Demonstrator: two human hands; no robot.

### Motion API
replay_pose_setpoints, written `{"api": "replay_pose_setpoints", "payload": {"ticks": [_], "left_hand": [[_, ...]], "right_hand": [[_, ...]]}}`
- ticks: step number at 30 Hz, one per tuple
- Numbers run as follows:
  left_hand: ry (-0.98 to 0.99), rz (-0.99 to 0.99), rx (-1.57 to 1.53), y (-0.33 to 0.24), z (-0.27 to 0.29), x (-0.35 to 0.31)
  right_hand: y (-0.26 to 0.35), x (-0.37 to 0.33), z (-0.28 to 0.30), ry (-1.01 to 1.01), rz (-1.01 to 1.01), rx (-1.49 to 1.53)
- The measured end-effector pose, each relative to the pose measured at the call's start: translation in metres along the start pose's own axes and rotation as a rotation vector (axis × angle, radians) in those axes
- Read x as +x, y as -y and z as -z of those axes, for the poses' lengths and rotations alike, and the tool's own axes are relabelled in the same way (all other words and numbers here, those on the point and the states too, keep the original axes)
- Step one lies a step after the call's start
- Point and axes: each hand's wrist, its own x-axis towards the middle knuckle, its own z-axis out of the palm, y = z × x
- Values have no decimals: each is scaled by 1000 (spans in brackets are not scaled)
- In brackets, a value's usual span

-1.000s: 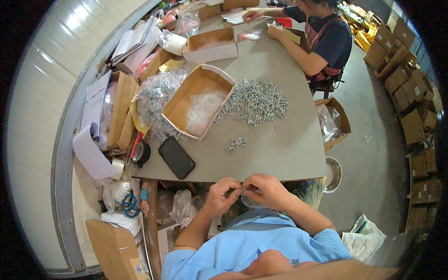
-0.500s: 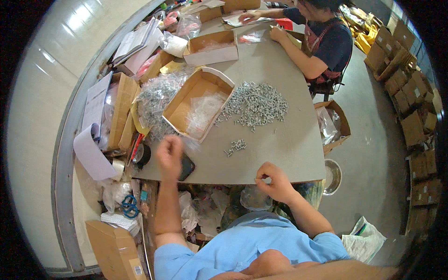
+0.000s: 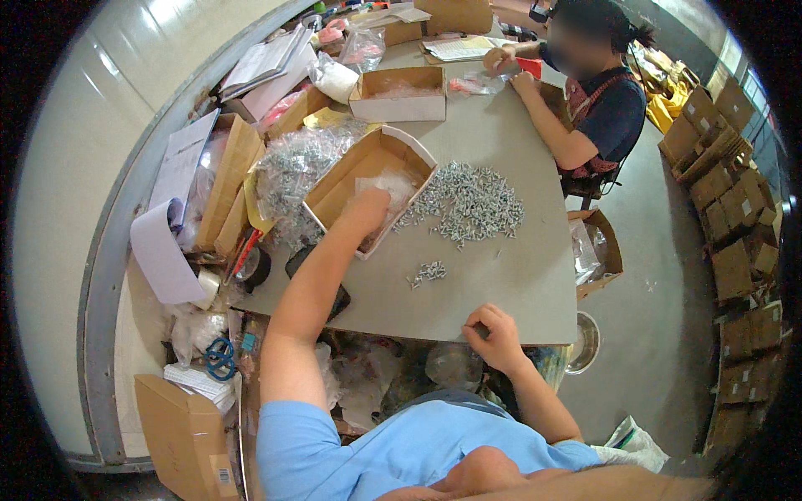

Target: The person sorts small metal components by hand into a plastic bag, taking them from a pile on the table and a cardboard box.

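Note:
My left hand (image 3: 373, 209) reaches down into an open cardboard box (image 3: 328, 190) with a white rim. Small clear plastic bags (image 3: 393, 182) lie in that box, right by my fingers. Those fingertips are hidden, so a grip on a bag cannot be made out. At the table's front edge rests my right hand (image 3: 494, 334), its fingers curled and closed; whatever may be inside is hidden. Ahead of it lies a little group of metal screws (image 3: 428, 274). A much larger heap of the same screws (image 3: 472, 200) spreads beyond, right of the box.
A dark phone-like object (image 3: 339, 302) lies under my left forearm. Filled clear bags (image 3: 301, 163) pile up left of the box. Another white box (image 3: 399, 96) stands farther back. Across the table a co-worker (image 3: 597, 108) handles a clear bag. A metal bowl (image 3: 585, 342) sits on the floor.
My left hand has moved forward from near the table's front edge into the box. My right hand stays near the edge, its fingers still curled. The co-worker's hands have come closer together.

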Motion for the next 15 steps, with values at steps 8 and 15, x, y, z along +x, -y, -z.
{"api": "replay_pose_setpoints", "payload": {"ticks": [8, 15], "left_hand": [[-75, -75, 65, 19, 2, -9], [-225, -2, -325, 27, 25, -18]], "right_hand": [[6, 3, -5, -3, 29, -48], [5, -2, -3, 14, -12, -78]]}}
